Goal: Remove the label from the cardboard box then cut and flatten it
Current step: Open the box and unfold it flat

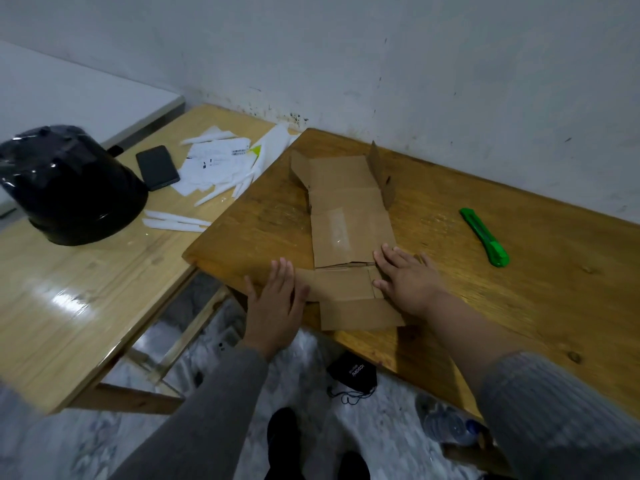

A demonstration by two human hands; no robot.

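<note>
The cardboard box (349, 216) lies cut open and spread flat on the darker wooden table (519, 306); one far flap still stands up at its right rear corner. My left hand (275, 303) presses palm down on the near left flap, fingers spread. My right hand (407, 277) presses flat on the near right edge of the cardboard. A green utility knife (484, 237) lies on the table to the right, apart from both hands. Torn white label scraps (218, 164) are heaped on the lighter table to the left.
A black helmet (69, 183) and a dark phone (157, 168) sit on the lighter table (69, 323). A wall runs behind both tables. On the floor below are a black pouch (351, 374) and a plastic bottle (446, 424).
</note>
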